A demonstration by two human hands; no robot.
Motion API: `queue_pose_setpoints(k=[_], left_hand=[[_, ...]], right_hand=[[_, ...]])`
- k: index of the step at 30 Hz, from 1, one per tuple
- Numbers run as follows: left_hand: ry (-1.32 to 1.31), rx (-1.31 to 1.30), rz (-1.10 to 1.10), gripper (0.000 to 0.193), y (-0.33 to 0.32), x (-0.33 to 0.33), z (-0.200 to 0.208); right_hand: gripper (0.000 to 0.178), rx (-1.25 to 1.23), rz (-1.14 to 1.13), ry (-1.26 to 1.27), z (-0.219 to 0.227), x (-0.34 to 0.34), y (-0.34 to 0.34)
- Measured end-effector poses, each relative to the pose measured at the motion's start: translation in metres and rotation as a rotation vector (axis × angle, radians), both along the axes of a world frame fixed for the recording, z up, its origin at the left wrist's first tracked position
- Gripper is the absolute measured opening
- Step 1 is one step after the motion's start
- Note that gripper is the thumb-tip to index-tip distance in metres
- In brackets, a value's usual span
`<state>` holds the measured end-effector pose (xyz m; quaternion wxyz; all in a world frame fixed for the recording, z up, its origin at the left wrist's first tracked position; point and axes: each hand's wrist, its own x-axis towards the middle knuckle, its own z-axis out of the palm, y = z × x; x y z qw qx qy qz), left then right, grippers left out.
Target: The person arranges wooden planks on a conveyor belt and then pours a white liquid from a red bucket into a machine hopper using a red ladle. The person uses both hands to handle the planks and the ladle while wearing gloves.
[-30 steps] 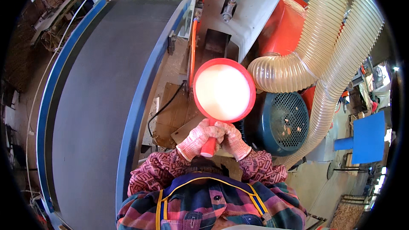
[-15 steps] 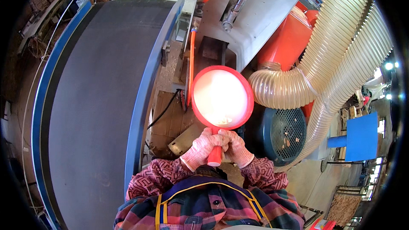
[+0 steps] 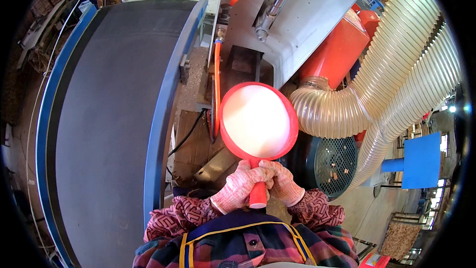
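Out in front of my chest I hold a red round-rimmed ladle [image 3: 224,141] by its thick, straight handle. Its wide round inside is bright white and washed out by glare, so I cannot tell whether that is liquid or a bare surface. My left hand [image 3: 238,189], in a pale pinkish work glove, is closed around the handle from the left. From the other side my right hand [image 3: 284,184], gloved alike, closes on the handle just below the rim. The handle's blunt end sticks out below the fingers, toward me.
Left of me runs a wide dark conveyor belt [image 3: 114,129] with blue side rails. A grey metal machine frame [image 3: 317,15] with an orange hose [image 3: 217,79] stands ahead. Ribbed clear ducts [image 3: 327,111], a mesh-covered motor [image 3: 336,166] and a blue panel [image 3: 421,160] are at right.
The ladle and both hands have shifted slightly right and down, nearer to my body. Small pale marks inside the ladle near the handle no longer show. Both hands keep their hold.
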<state>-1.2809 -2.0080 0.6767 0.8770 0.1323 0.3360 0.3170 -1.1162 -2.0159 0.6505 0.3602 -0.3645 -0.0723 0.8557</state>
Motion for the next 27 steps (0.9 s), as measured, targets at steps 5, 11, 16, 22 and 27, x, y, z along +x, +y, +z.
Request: queue_pose_setpoints(k=[5, 11, 16, 22, 27], left_hand=[[-0.031, -0.065, 0.003, 0.028, 0.004, 0.001, 0.001], [-0.064, -0.124, -0.014, 0.029, 0.013, -0.003, 0.012], [-0.085, -0.137, -0.018, 0.031, 0.019, -0.003, 0.018], [-0.115, -0.122, -0.037, 0.03, 0.02, -0.005, 0.018], [-0.103, -0.136, -0.043, 0.029, 0.021, -0.004, 0.02]], right_hand=[[0.021, -0.037, -0.02, 0.0, 0.008, -0.002, 0.005], [0.018, -0.093, -0.025, 0.04, 0.009, 0.002, 0.011], [0.038, -0.219, -0.104, -0.366, 0.058, -0.03, 0.027], [0.033, -0.235, -0.083, -0.314, 0.054, -0.026, 0.027], [0.029, -0.262, -0.105, -0.282, 0.059, -0.029, 0.031]])
